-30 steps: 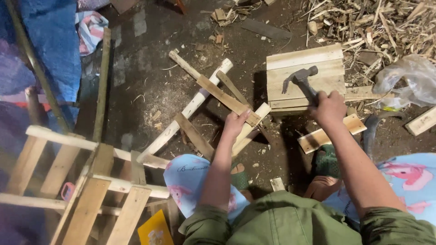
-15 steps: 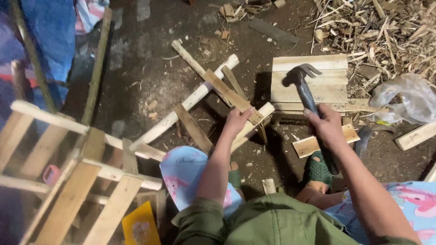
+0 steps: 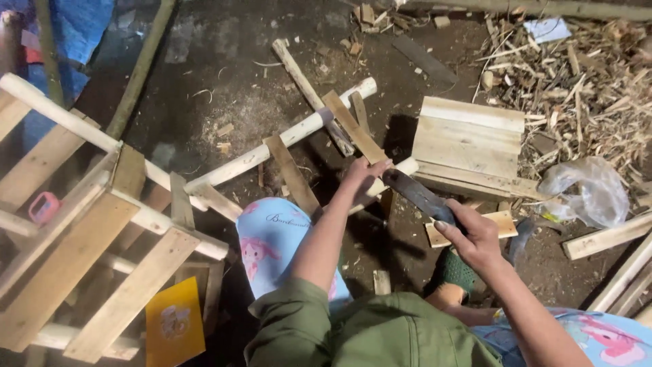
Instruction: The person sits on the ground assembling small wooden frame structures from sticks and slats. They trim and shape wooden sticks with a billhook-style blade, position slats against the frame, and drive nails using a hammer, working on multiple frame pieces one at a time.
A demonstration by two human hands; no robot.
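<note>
Your right hand (image 3: 475,238) grips the hammer (image 3: 414,194) low on its handle, your left hand (image 3: 363,178) pins the flat slat (image 3: 353,126) onto the crossed poles on the dirt floor; light, stiff wood, likely splits, so hold mid-length.

The left hand (image 3: 363,178) reaches toward twelve o'clock, fingers pressed down; the right hand (image 3: 475,234) is clenched, pointing toward ten o'clock.
</note>
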